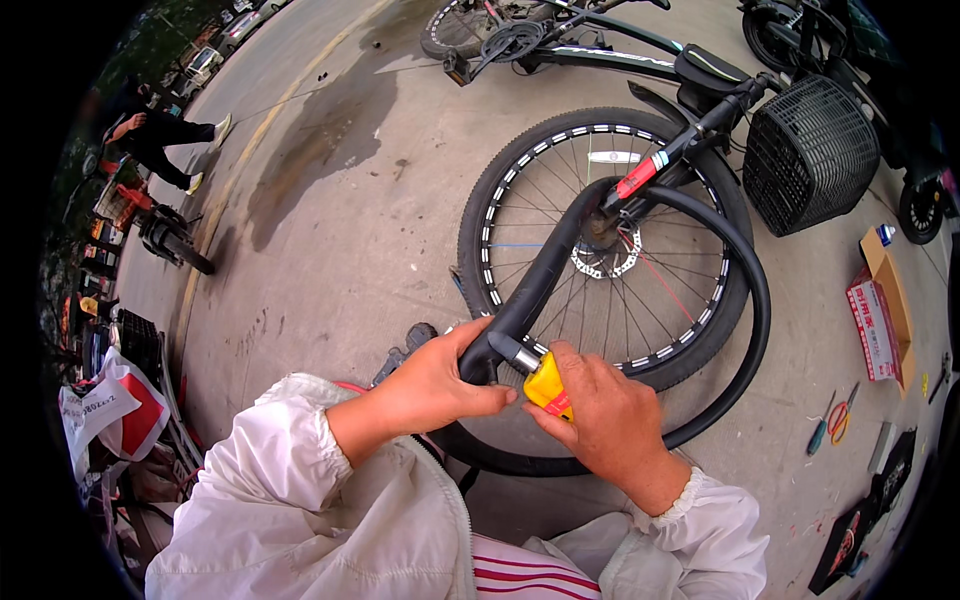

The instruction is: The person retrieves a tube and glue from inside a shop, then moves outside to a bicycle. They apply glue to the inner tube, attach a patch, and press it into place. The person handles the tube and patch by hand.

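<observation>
A black bicycle inner tube point(545, 275), part of it puffed out, loops from the bicycle's wheel hub down to my hands and round to the right. My left hand point(430, 380) is wrapped round a folded stretch of the tube. In my right hand point(610, 420) is a small yellow tool point(546, 386) with a silver metal neck. Its tip lies against or right next to the tube by my left fingers; I cannot tell which kind of tool it is. Behind the tube lies the spoked bicycle wheel point(605, 250) with its tyre.
The bicycle point(610, 62) lies on its side, its black basket point(812, 150) at the upper right. To the right are an open carton point(875, 325), scissors point(842, 415), a screwdriver point(821, 428) and a dark tool case point(862, 520). A seated person point(160, 135) and a parked vehicle point(170, 235) are at left.
</observation>
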Demonstrator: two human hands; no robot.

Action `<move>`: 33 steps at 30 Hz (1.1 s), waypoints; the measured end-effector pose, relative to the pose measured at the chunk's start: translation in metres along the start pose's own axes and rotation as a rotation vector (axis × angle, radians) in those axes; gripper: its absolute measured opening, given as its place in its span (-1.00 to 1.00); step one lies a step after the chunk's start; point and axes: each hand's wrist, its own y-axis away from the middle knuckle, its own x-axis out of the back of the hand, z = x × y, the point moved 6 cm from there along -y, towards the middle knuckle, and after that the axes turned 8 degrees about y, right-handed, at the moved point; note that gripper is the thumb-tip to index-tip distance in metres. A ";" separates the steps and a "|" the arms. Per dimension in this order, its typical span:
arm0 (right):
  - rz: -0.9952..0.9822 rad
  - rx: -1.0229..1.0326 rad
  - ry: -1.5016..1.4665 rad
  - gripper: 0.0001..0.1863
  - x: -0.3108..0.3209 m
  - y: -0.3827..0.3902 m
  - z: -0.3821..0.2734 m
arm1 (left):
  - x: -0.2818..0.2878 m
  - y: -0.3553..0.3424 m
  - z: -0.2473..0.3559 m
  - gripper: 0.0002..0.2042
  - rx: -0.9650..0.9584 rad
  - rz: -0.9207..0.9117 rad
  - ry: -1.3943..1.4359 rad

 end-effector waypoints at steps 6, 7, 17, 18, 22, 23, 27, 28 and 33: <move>0.013 -0.011 0.012 -0.30 -0.001 0.000 0.003 | -0.001 -0.001 0.002 -0.27 0.017 -0.019 0.040; 0.007 0.011 -0.006 -0.30 0.000 0.001 -0.001 | -0.001 -0.001 -0.003 -0.27 0.001 -0.014 0.074; 0.009 0.002 -0.006 -0.29 0.000 -0.001 -0.004 | -0.001 -0.001 -0.005 -0.29 -0.004 -0.014 0.123; 0.007 0.015 -0.012 -0.29 0.001 0.000 -0.005 | -0.001 0.000 -0.003 -0.29 0.032 -0.015 0.138; 0.018 0.027 -0.020 -0.29 0.002 0.002 -0.009 | -0.003 0.005 0.005 -0.33 0.180 -0.032 0.240; 0.025 0.021 -0.019 -0.30 0.002 0.002 -0.008 | -0.003 0.005 0.003 -0.34 0.219 -0.039 0.276; 0.035 0.002 -0.001 -0.29 0.003 0.005 -0.006 | -0.003 0.004 -0.002 -0.42 0.194 -0.088 0.446; 0.009 -0.001 0.001 -0.29 0.004 0.006 -0.008 | -0.002 0.003 -0.001 -0.40 0.199 -0.097 0.470; 0.022 -0.017 -0.004 -0.28 0.004 0.011 -0.006 | -0.002 0.003 -0.001 -0.44 0.231 -0.111 0.521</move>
